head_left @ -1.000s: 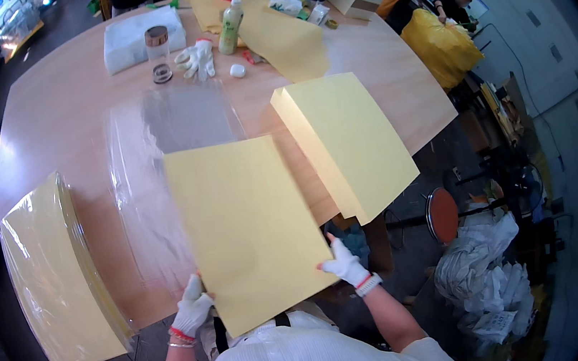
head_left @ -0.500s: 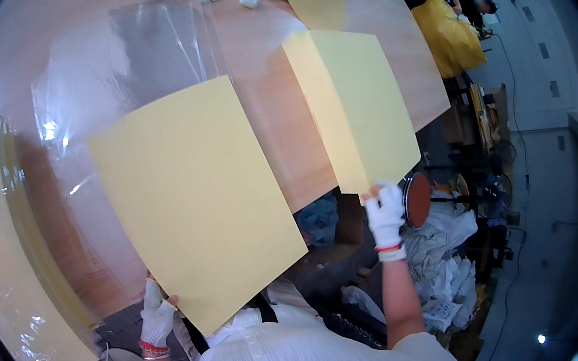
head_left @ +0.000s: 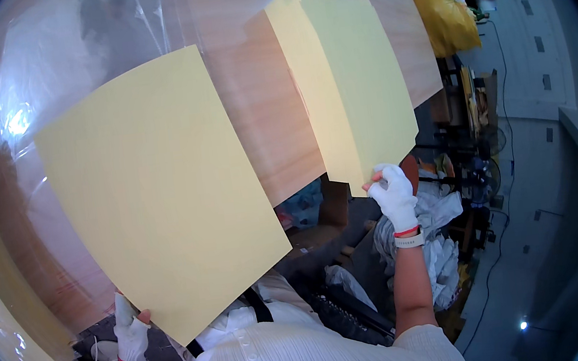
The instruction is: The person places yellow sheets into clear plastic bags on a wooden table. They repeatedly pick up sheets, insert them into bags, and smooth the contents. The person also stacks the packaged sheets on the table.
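Observation:
A large pale yellow paper sheet lies in front of me, its near part reaching past the table edge toward my body. My left hand, in a white glove with bare fingertips, pinches that sheet at its near left corner. To the right stands a thick stack of yellow paper, its layered side facing left. My right hand, gloved the same way, has curled fingers and thumb closed at the near corner of the stack. How many sheets it grips there cannot be made out.
Clear plastic film covers part of the wooden table. At far left lies another yellow stack in shiny wrap. White bags and a cardboard box sit below the table edge. People work beyond a yellow bag.
The view has shifted, so the table things sit higher and further left. My left hand keeps hold of the sheet. My right hand stays at the stack's corner, its fingers more curled.

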A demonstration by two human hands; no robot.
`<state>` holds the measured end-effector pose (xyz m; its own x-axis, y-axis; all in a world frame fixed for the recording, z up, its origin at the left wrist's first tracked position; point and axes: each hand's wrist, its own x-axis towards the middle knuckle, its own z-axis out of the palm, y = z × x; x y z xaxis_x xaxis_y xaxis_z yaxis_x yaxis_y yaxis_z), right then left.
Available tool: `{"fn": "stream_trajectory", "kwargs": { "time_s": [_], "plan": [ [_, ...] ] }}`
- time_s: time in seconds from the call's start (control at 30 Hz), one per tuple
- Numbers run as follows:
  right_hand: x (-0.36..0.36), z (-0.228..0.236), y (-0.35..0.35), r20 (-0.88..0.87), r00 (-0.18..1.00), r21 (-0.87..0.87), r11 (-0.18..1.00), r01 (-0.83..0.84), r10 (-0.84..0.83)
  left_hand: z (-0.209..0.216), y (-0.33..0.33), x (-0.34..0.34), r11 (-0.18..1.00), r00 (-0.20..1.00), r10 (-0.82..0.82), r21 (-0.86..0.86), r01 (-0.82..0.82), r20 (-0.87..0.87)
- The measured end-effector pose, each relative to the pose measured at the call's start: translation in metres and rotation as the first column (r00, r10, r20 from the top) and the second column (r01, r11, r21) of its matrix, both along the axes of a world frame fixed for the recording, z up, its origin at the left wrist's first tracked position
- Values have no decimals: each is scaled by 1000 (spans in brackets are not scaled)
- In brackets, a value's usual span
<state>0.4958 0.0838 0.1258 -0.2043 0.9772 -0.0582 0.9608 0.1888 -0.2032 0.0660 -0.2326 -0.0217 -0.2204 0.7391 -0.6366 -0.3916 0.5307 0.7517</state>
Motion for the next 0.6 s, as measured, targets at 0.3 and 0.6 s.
{"fn": "stream_trajectory", "kwargs": {
  "time_s": [0.3, 0.6],
  "plan": [
    [18, 8, 7, -213, 956, -239, 960, 148, -200, 8, 1, 0, 1000, 999, -12, 12, 13, -36],
    [19, 9, 13, -191, 947, -309, 932, 192, -258, 13, 2, -3, 999, 998, -25, -48, 23, -50]
  ]
}}
